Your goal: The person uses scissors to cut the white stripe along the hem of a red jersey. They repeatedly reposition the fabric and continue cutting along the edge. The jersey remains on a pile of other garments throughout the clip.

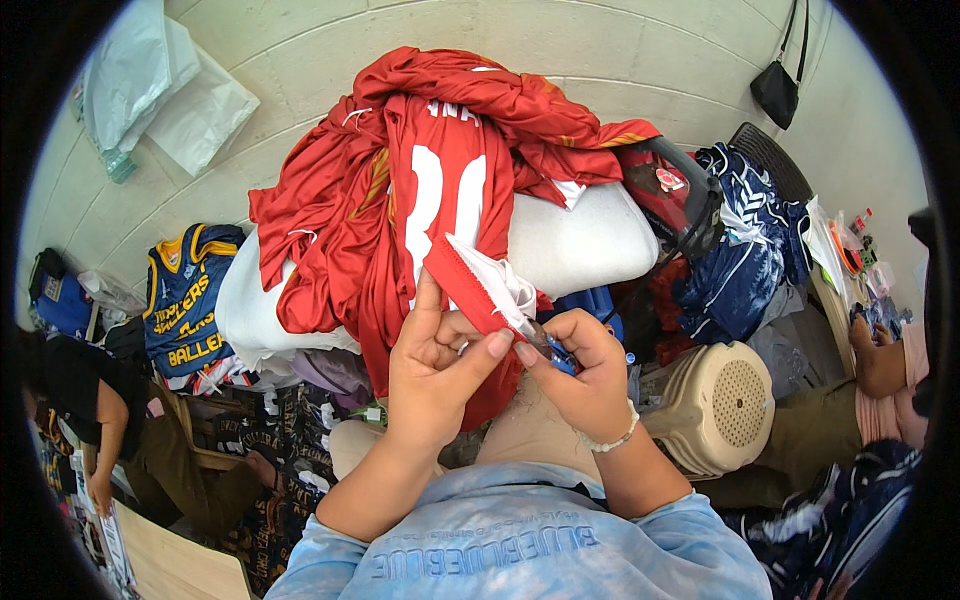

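My left hand [440,370] pinches a red fabric band with white lining [470,290] between thumb and fingers, held upright at a slant. My right hand [578,365] is closed around a small blue-handled metal tool, apparently snips [550,345], at the band's lower end, its thumb close to my left thumb. Behind and above my hands, a large heap of red jerseys [350,220] with white printing lies over a white padded mound [580,240].
A folded navy jersey [190,300] lies left; navy garments [740,260] and a red-and-black helmet [665,185] lie right. Stacked cream stools [710,410] stand at lower right. A co-worker [110,420] is at lower left, another's bare arm [880,365] at far right. A black bag [775,90] hangs on the wall.
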A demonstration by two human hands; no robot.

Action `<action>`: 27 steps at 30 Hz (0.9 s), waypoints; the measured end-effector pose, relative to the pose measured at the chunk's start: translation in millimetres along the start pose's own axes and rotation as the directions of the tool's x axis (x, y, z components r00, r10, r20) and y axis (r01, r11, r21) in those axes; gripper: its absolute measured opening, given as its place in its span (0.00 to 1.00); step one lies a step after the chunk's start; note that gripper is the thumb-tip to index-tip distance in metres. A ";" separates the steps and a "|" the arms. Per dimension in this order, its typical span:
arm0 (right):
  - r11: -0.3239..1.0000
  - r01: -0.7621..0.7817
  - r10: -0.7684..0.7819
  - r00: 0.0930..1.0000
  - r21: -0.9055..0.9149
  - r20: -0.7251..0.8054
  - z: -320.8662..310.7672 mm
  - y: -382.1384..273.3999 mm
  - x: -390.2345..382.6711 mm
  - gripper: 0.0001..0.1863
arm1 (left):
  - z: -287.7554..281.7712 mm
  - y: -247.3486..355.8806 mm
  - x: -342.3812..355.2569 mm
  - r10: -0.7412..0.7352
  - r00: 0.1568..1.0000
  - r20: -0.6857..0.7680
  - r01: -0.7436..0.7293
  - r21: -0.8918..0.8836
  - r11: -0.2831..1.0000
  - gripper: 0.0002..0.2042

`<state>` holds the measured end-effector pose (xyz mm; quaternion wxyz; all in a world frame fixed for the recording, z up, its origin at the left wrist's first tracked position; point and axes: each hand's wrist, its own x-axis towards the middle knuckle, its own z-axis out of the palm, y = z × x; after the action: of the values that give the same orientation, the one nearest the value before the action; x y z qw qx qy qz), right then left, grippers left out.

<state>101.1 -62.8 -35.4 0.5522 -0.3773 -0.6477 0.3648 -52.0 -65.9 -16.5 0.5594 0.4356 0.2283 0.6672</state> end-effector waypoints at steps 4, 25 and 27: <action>0.994 -0.062 0.052 0.991 0.086 0.122 -11.1 4.5 -0.6 0.09 | 0.9 4.7 7.1 -0.087 0.994 -0.066 0.073 -0.190 0.979 0.37; 0.930 0.293 -0.304 0.952 -0.222 -0.020 -10.4 -9.5 -9.4 0.18 | -2.6 8.1 -2.5 0.005 1.000 -0.020 -0.006 -0.027 1.000 0.36; 0.933 0.281 -0.294 0.955 -0.223 -0.027 -10.0 -8.7 -9.1 0.18 | -4.0 7.7 -3.3 0.009 1.000 -0.003 -0.009 -0.049 0.999 0.36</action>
<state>111.2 -74.3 -30.4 0.5744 -0.3472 -0.7150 0.1958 -59.6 -70.4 -13.5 0.5665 0.4218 0.2108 0.6759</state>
